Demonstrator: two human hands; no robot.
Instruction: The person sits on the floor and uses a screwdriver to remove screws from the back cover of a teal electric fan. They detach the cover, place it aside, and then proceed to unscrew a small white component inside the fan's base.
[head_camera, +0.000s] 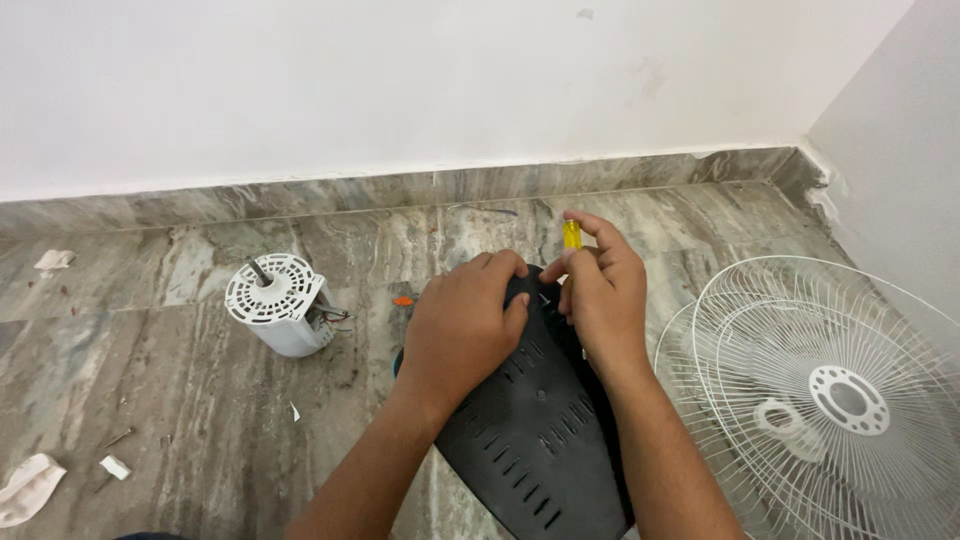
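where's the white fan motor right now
In the head view, the white fan motor sits on the marble floor at left, apart from the left hand, which rests on the black vented cover.

floor (180, 400): grey veined marble | white fan motor (278, 303) left of centre, shaft up | black vented fan housing (535, 440) at centre | white wire fan guards (830, 400) at right | small orange piece (403, 300) between motor and housing | paper scraps (30, 487) at left
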